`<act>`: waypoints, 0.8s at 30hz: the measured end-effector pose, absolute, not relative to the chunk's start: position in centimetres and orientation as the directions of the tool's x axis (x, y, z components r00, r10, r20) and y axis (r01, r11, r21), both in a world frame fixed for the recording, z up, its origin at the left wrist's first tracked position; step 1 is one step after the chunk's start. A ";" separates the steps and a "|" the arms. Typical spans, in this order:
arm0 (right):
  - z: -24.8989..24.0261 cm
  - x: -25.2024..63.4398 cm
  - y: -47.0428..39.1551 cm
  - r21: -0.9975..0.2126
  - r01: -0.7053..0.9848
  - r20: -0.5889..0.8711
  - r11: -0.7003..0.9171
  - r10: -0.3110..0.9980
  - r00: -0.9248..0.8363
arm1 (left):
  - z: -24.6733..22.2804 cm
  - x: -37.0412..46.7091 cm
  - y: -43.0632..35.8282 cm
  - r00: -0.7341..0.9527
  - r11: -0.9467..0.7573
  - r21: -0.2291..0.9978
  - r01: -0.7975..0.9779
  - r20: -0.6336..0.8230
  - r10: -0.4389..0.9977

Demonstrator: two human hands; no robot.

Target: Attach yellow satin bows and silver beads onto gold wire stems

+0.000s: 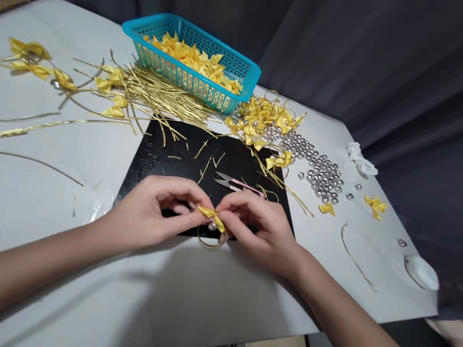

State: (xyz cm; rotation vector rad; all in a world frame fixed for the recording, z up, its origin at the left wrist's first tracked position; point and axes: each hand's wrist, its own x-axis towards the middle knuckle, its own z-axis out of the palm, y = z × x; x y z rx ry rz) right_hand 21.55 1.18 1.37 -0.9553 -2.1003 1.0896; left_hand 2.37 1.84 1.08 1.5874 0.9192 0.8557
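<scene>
Between my two hands, at the front edge of a black mat (160, 158), is a small yellow ribbon bow (212, 215). A round silver bead (212, 225) shows just under it, and a thin gold wire loop (209, 245) hangs below. My left hand (166, 207) pinches the bow's left end between thumb and forefinger. On the other side my right hand (254, 225) pinches near its right end, fingers curled. Pink-handled snips (238, 185) lie on the mat just beyond my hands, with short gold wire clippings around them.
A blue basket (250, 81) of yellow bows stands at the back. Gold wires (165, 95) lie in front of it. Right of these are finished-looking bows (265, 118), silver beads (326, 175) and a white mouse (422, 272). More bows and wires (32, 59) lie left.
</scene>
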 end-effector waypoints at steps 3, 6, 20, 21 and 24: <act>1.7 21.9 1.4 -0.754 0.373 0.221 0.541 0.742 -0.632 | 1.0 2.3 1.8 0.462 -0.155 0.977 0.145 0.072 0.884; 2.0 22.0 1.4 -0.544 0.437 0.264 0.717 0.640 -0.722 | 1.0 2.2 1.8 0.487 -0.175 0.974 0.144 0.084 0.869; 1.3 20.0 0.0 -0.965 -0.059 -0.189 -0.257 0.831 -0.523 | 0.8 2.1 2.1 0.483 -0.211 0.970 0.122 0.127 0.867; 1.2 20.1 0.1 -0.957 -0.080 -0.197 -0.280 0.824 -0.531 | 0.8 2.1 2.1 0.482 -0.204 0.971 0.125 0.120 0.868; 1.0 20.4 0.5 -0.962 -0.050 -0.199 -0.269 0.814 -0.545 | 0.8 2.1 2.1 0.489 -0.166 0.978 0.127 0.083 0.868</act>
